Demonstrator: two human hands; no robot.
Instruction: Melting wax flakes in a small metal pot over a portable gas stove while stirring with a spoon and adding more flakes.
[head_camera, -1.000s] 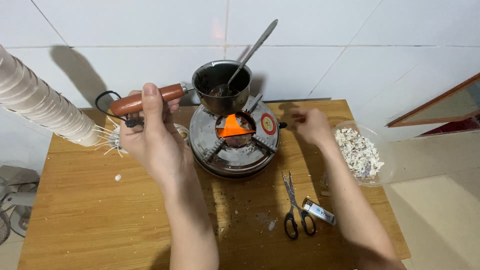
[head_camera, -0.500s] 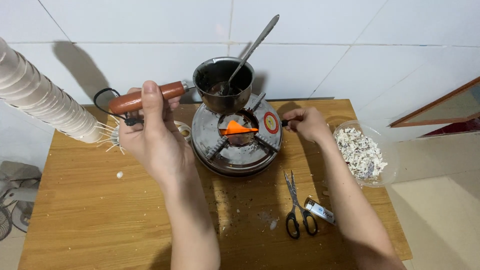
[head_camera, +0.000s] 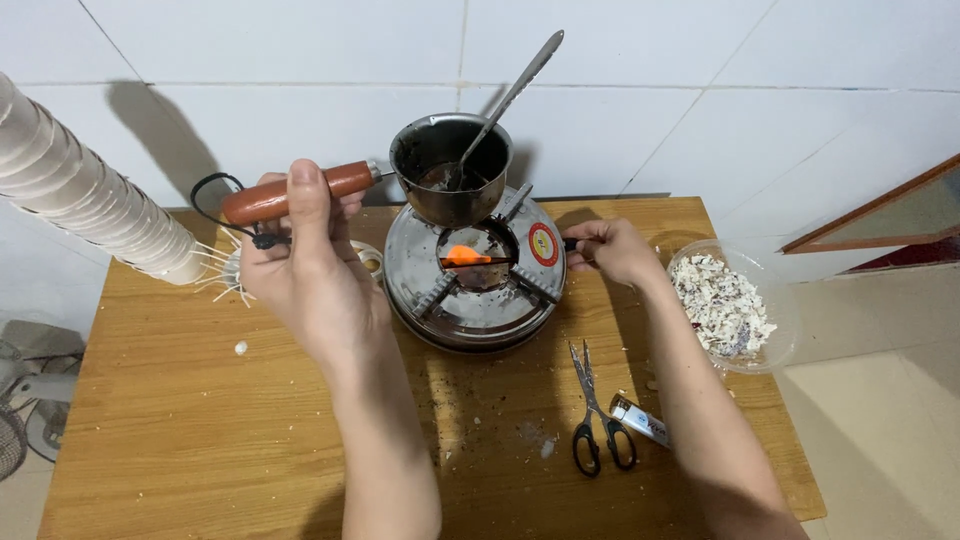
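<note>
My left hand (head_camera: 300, 262) grips the reddish wooden handle (head_camera: 290, 193) of a small metal pot (head_camera: 449, 170), holding it lifted above the round metal stove (head_camera: 473, 275). A metal spoon (head_camera: 510, 98) leans inside the pot. An orange flame (head_camera: 466, 256) shows in the stove's centre opening. My right hand (head_camera: 615, 250) pinches the small black knob (head_camera: 570, 244) on the stove's right side.
A stack of white paper cups (head_camera: 85, 205) juts in from the left. A clear bowl of white flakes (head_camera: 725, 305) sits at the table's right edge. Black-handled scissors (head_camera: 593, 415) and a lighter (head_camera: 641, 423) lie near the front right. White tiled wall behind.
My right hand moved left and took hold of the stove's knob. The orange flame has shrunk lower. The pot stays held above the stove.
</note>
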